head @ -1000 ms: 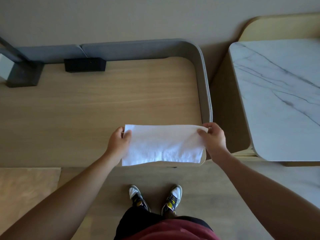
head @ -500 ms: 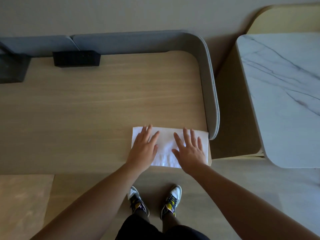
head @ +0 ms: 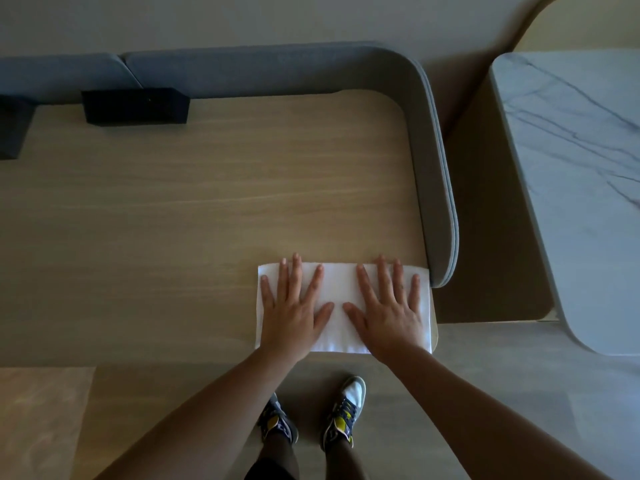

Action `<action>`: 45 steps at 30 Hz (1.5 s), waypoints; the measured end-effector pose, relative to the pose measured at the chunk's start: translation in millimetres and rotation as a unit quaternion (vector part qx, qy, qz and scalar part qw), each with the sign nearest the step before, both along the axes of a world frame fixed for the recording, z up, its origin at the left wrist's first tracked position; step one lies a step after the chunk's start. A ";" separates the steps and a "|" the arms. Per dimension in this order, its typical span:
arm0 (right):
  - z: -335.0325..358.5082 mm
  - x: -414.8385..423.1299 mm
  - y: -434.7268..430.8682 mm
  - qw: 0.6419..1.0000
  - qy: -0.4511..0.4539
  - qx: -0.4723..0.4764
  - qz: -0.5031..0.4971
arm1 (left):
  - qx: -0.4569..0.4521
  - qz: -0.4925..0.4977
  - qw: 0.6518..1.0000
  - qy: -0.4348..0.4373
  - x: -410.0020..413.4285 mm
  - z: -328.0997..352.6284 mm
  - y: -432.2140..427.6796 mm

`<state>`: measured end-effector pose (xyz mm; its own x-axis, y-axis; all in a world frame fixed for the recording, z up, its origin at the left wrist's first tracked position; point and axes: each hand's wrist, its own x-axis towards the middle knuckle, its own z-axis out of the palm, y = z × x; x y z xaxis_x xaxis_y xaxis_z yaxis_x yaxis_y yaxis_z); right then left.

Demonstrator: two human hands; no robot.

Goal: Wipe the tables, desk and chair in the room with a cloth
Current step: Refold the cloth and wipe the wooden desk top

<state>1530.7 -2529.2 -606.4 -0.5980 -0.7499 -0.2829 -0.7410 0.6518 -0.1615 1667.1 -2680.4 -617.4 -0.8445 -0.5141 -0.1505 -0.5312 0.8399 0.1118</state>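
Looking down from the head camera, I see a white rectangular cloth (head: 341, 292) lying flat on the near right corner of a light wooden tabletop (head: 207, 202). Its near edge runs along the tabletop's front edge. My left hand (head: 294, 313) lies palm down on the left half of the cloth with its fingers straight and spread, gripping nothing. My right hand (head: 388, 313) lies the same way on the right half, flat, with spread fingers. The two thumbs point toward each other, apart, with a strip of bare cloth between them. The fingertips reach the cloth's far edge.

A grey padded screen (head: 429, 168) curves around the tabletop's back and right side and ends just beside the cloth's far right corner. A black rectangular box (head: 135, 105) sits against the screen at the far left, well apart from the cloth. A white marble-patterned table (head: 571, 185) stands to the right. Below, on the floor, I see a pair of sneakers (head: 343, 410).
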 end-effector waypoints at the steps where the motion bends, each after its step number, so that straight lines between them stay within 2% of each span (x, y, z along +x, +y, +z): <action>1: 0.8 0.4 0.2 1.000 0.002 0.002 -0.010 | -0.003 0.009 1.000 0.004 -0.1 0.9 1.7; 24: -14.5 -12.9 -17.4 0.998 0.048 -0.001 -0.026 | -0.034 0.034 0.997 0.052 -16.5 -14.8 -14.1; 36: -12.9 -71.4 -76.8 0.997 0.068 0.017 -0.016 | -0.045 0.043 0.996 0.058 -77.8 -16.9 -72.5; 45: -20.7 -128.2 -130.9 0.993 0.108 -0.039 -0.011 | -0.029 0.045 0.998 0.044 -136.5 -15.6 -131.8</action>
